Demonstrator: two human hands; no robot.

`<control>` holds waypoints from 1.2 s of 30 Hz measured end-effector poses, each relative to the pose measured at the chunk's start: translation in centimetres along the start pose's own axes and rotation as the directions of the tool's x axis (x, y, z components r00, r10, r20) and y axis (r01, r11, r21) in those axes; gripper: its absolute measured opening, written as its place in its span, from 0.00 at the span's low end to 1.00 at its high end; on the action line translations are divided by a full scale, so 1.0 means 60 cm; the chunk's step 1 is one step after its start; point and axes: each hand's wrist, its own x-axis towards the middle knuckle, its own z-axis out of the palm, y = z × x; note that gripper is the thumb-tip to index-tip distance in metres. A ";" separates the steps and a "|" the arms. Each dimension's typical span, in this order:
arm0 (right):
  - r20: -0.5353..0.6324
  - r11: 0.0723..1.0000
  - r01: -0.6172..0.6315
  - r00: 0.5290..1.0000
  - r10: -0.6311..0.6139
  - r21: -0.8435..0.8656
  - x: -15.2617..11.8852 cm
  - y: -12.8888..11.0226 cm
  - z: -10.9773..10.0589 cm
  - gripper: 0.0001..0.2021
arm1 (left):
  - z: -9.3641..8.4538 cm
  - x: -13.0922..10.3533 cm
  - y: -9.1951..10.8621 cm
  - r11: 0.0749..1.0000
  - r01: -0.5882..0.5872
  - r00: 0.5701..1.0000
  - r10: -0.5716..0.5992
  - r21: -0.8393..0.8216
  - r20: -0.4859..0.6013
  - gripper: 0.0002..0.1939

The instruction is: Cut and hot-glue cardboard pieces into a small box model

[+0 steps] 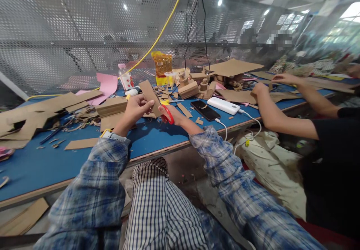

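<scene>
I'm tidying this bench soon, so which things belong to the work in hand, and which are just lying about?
In use:
- cardboard strip, in the left hand
- red-handled scissors, in the right hand

Apparently just lying about:
- phone
- white power bank
- bottle
- pink paper

A phone (206, 112) lies beside a white power bank (224, 105).
</scene>
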 end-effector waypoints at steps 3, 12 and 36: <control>-0.007 1.000 0.007 1.000 -0.007 -0.005 0.000 -0.001 -0.001 0.36 | 0.000 0.000 0.001 1.000 0.007 1.000 -0.007 -0.002 0.005 0.25; 0.027 1.000 -0.002 1.000 0.002 -0.001 0.002 0.006 -0.002 0.36 | -0.008 0.004 0.000 0.999 -0.037 0.996 0.037 0.013 -0.087 0.23; 0.037 0.996 -0.070 0.997 0.072 -0.053 -0.006 0.003 0.005 0.34 | 0.006 0.001 -0.012 0.998 0.021 0.992 -0.029 -0.065 -0.120 0.27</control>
